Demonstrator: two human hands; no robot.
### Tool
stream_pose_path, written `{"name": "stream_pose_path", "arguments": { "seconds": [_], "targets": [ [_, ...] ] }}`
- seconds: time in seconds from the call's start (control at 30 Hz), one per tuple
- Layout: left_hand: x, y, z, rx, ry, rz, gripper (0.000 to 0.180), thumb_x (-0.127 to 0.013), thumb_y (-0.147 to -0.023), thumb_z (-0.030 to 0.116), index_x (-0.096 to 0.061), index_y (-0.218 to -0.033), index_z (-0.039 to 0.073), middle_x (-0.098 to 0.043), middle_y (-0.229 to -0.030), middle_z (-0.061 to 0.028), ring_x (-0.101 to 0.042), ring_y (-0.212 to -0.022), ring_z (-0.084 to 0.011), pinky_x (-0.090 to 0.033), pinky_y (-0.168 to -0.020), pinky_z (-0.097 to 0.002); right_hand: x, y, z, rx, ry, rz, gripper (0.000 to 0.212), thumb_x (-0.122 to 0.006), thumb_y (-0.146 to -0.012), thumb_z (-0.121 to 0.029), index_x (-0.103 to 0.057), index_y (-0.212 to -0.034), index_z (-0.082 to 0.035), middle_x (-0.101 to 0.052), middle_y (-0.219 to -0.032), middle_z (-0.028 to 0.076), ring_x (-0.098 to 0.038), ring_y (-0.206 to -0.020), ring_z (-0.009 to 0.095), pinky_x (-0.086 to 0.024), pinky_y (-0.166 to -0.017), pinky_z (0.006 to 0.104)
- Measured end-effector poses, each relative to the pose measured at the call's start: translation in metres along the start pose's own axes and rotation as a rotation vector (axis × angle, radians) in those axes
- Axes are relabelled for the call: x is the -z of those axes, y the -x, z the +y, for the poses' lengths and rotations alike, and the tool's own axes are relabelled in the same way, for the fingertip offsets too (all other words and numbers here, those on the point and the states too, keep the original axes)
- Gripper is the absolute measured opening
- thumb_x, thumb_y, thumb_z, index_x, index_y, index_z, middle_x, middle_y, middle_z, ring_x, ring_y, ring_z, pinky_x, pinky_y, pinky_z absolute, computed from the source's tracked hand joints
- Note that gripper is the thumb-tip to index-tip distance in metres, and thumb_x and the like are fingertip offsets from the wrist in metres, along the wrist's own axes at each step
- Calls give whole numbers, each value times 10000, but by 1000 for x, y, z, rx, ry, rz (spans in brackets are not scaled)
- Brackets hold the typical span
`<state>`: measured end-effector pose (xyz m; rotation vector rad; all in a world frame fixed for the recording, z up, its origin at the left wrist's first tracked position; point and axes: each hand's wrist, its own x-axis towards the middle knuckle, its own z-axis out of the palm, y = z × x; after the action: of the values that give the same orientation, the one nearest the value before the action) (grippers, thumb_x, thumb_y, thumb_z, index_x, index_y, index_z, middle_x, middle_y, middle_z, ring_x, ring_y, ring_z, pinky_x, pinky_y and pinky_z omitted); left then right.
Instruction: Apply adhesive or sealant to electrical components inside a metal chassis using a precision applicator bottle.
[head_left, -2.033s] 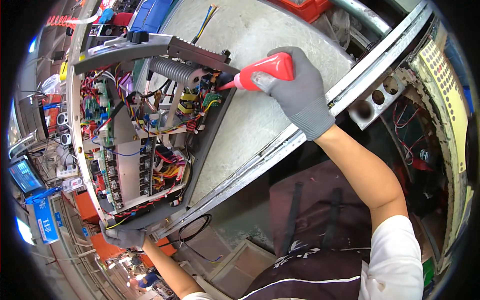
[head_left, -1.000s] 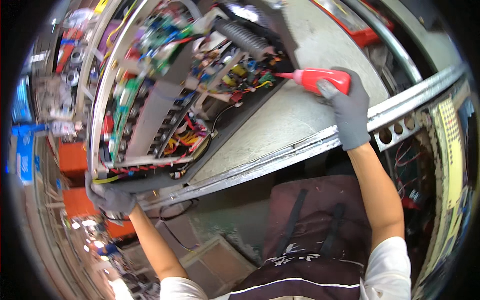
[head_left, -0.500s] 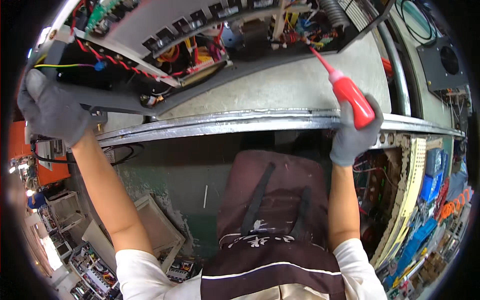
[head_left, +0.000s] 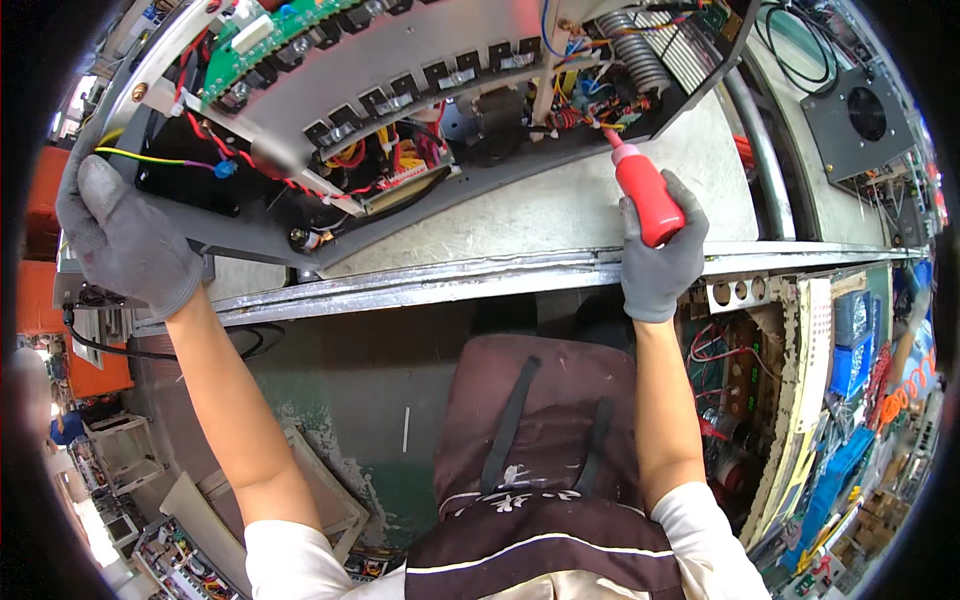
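A red squeeze bottle with a pale collar and a thin tapered nozzle is gripped in my right hand, which wears a grey glove. The nozzle tip points away from me into the wiring at the right end of an opened electrical machine. My left hand, gloved alike, is wrapped over the left end of the machine's dark casing, thumb up; its other fingertips are hidden. Beside it runs a yellow-green wire ending at a blue connector. A green circuit board lies farther in.
The machine rests on a metal bench with a shiny front rail. A steel pipe and a dark fan panel are at the right. Blue bins and an orange coiled hose lie lower right. Opened units stand at lower left.
My right hand has moved left with the bottle, its nozzle now deeper among the wires. The view has shifted slightly; my left hand keeps its place on the casing.
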<state>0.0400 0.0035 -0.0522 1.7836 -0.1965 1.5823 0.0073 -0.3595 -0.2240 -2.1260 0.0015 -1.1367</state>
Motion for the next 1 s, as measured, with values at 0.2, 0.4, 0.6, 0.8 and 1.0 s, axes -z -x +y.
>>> {"name": "stream_pose_path", "arguments": {
  "seconds": [0.2, 0.4, 0.6, 0.8, 1.0],
  "targets": [
    [-1, -1, 4, -49, 16, -43, 258, -465, -980, 119, -594, -1123, -54, -648, -1094, -128, -605, -1005, -179, -477, -926, -305, -1, 4, -1, 126, 28, -52, 518, -804, -723, -19, -530, -1162, -2, -629, -1152, 194, -634, -1047, 304, -514, -887, 365],
    [-6, -2, 3, -158, 20, -17, 219, -509, -984, 118, -613, -1099, -36, -656, -1068, -97, -599, -972, -149, -469, -890, -269, -5, -2, -1, 287, 75, -46, 506, -806, -687, -22, -563, -1130, -38, -628, -1143, 212, -638, -1001, 366, -536, -824, 395],
    [6, -4, -19, -350, -132, -31, 261, -493, -992, 186, -632, -1115, 2, -667, -1100, -115, -612, -1016, -186, -466, -938, -318, -9, 5, 1, 326, 49, -85, 499, -784, -697, 27, -570, -1143, -37, -611, -1182, 215, -617, -1064, 351, -522, -871, 397],
    [3, -4, 18, -292, -165, -47, 125, -505, -960, 50, -613, -1008, 10, -613, -927, -44, -553, -874, -108, -437, -801, -235, 0, 10, -5, -200, -270, -27, 479, -731, -806, 1, -479, -1210, 43, -563, -1248, 190, -565, -1119, 256, -482, -966, 354],
    [9, -6, 11, -266, -134, -46, 122, -505, -950, 23, -605, -1011, -9, -576, -880, -41, -513, -779, -105, -425, -712, -225, 12, 0, 6, -537, -592, -152, 499, -652, -904, -184, -404, -1267, 51, -533, -1173, 214, -610, -1008, 311, -557, -865, 407]
  ]
}}
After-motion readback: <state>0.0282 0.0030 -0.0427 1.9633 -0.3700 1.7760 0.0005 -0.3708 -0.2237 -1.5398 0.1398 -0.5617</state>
